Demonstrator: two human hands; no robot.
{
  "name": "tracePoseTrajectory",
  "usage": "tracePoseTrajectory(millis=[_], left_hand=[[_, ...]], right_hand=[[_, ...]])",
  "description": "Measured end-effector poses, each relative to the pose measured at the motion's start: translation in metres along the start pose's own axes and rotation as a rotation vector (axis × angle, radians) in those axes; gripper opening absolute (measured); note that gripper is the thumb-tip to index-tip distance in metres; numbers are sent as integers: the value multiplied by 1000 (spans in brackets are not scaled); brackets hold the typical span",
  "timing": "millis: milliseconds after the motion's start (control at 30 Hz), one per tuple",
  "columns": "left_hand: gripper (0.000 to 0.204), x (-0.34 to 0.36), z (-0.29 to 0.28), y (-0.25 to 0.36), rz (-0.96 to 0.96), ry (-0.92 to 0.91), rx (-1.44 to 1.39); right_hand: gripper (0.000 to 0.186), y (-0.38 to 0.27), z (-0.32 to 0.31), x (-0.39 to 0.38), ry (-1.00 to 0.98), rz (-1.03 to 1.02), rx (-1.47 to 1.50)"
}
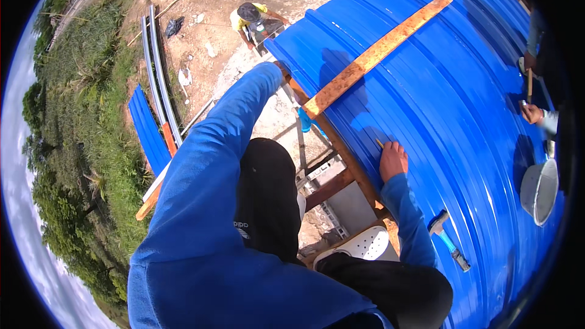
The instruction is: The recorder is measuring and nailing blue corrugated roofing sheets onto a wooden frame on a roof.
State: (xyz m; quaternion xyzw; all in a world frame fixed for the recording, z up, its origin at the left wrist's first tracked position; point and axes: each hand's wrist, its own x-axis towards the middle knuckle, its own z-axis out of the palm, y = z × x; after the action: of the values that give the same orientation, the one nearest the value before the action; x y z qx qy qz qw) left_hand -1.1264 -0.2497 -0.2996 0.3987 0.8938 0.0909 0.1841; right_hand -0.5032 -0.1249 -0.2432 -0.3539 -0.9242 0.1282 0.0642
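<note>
My right hand (393,157) grips a thin yellow pencil-like stick (379,144) low over the blue corrugated roofing (408,103), near its left edge. My left hand (279,70) reaches to that edge by a rusty beam (329,131); its fingers are mostly hidden by my sleeve. A long orange-brown wooden batten (378,55) lies across the sheets. A hammer with a blue handle (451,247) rests on the roofing to the lower right of my right hand.
A co-worker (247,21) in yellow is below. Another person's hand (531,113) is at the right, above a grey bucket (539,192). Metal lengths (159,79) and loose blue sheets (149,131) lie on the ground left. An open drop with blocks (329,170) is below me.
</note>
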Motion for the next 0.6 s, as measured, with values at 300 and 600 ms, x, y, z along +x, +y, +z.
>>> tracePoseTrajectory(millis=[300, 600], left_hand=[[110, -140, 92, 36, -364, -424, 558], [64, -158, 160, -70, -182, 172, 441]], right_hand=[[40, 86, -16, -46, -275, 468, -39], [93, 107, 2, 14, -397, 524, -378]])
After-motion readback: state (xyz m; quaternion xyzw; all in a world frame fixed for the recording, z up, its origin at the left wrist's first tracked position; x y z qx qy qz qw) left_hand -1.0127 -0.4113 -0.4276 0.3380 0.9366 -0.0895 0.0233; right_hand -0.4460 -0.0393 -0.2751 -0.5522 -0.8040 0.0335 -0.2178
